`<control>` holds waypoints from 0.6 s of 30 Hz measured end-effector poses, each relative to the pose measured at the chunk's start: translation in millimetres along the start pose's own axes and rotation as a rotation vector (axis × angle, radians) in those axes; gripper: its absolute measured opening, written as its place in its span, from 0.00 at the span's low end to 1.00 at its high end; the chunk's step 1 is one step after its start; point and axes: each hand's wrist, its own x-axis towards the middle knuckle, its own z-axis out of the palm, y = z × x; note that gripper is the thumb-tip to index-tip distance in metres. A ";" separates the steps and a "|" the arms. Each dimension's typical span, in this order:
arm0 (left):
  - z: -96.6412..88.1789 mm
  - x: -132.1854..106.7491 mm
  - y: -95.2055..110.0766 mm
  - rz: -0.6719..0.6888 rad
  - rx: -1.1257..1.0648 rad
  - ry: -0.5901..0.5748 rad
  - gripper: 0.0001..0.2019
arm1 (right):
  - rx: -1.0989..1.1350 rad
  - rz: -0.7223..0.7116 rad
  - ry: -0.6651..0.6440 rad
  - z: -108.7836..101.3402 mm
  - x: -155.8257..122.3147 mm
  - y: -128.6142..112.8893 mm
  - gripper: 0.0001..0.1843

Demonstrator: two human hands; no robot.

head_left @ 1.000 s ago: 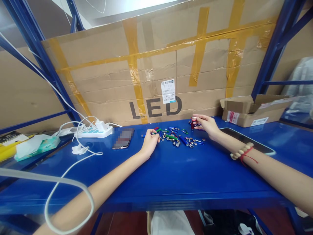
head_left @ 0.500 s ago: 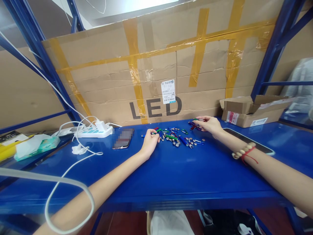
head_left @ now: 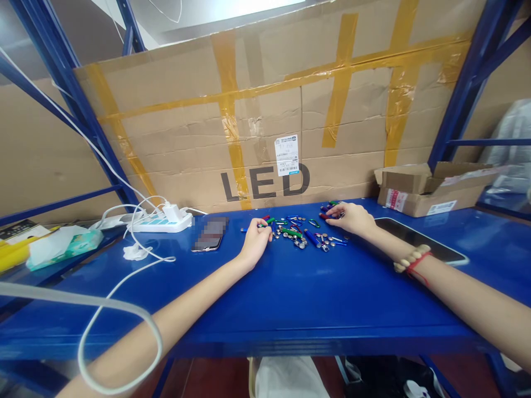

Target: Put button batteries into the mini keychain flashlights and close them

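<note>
My left hand [head_left: 256, 240] rests at the left edge of a scatter of small metal parts, its fingers curled together. What lies in its fingertips is hidden. Beside it are a green tube [head_left: 292, 233], a blue tube [head_left: 312, 238], a green carabiner [head_left: 314, 223] and several silver button-shaped discs [head_left: 302, 244]. My right hand [head_left: 352, 218] is at the far right of the scatter, thumb and fingers closing around a small red tube [head_left: 324, 216]. Blue and green pieces [head_left: 333, 204] lie just behind those fingertips. Beads and a red string circle my right wrist.
A phone [head_left: 209, 234] lies left of the parts, near a white power strip [head_left: 164, 223] with looping cables. A dark tablet-like device [head_left: 418, 240] lies under my right forearm. An opened cardboard box [head_left: 415, 199] stands back right. A large cardboard sheet [head_left: 186, 149] walls the back.
My right hand has come down and nearer from the back of the right-hand pile, and green pieces there are now uncovered. My left hand has barely moved.
</note>
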 end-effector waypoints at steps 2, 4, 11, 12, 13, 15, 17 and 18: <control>0.1 0.2 -0.1 -0.002 0.001 -0.001 0.07 | -0.054 -0.028 -0.004 0.7 -0.2 0.3 0.10; 0.3 0.5 -0.2 -0.003 0.001 -0.003 0.07 | -0.103 -0.050 -0.011 0.7 -0.4 0.1 0.11; 0.7 -0.7 1.3 -0.005 -0.004 -0.007 0.07 | -0.322 -0.084 -0.011 -9.5 -5.8 -11.9 0.12; 0.8 -1.1 1.6 -0.006 -0.005 -0.006 0.07 | -0.363 -0.076 -0.033 -10.9 -7.0 -14.6 0.12; 0.8 -1.3 1.9 -0.007 -0.005 -0.005 0.07 | -0.398 -0.063 -0.058 -12.1 -8.3 -17.2 0.12; 0.7 -1.4 2.0 -0.007 -0.009 -0.006 0.07 | -0.435 -0.034 -0.106 -13.3 -10.3 -21.3 0.12; 0.7 -0.8 1.5 -0.006 -0.018 -0.008 0.07 | -0.449 -0.019 -0.137 -13.1 -11.4 -23.4 0.12; 0.8 -0.4 1.0 -0.005 -0.024 -0.010 0.07 | -0.455 -0.019 -0.145 -12.5 -11.6 -23.8 0.12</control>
